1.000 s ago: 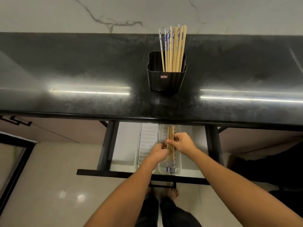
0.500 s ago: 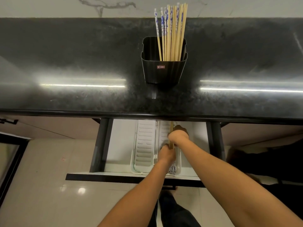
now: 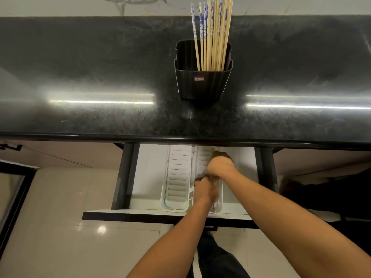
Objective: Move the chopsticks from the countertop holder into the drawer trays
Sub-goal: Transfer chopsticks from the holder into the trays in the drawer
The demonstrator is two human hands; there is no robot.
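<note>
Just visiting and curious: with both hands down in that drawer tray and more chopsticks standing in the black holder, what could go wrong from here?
The left hand and right hand crowd the narrow right tray, so whatever they set there, hidden from view, might land crooked or slip over the rim into the drawer. The tall chopsticks lean in the black holder on the countertop; a hasty grab could perhaps tip it.
</note>
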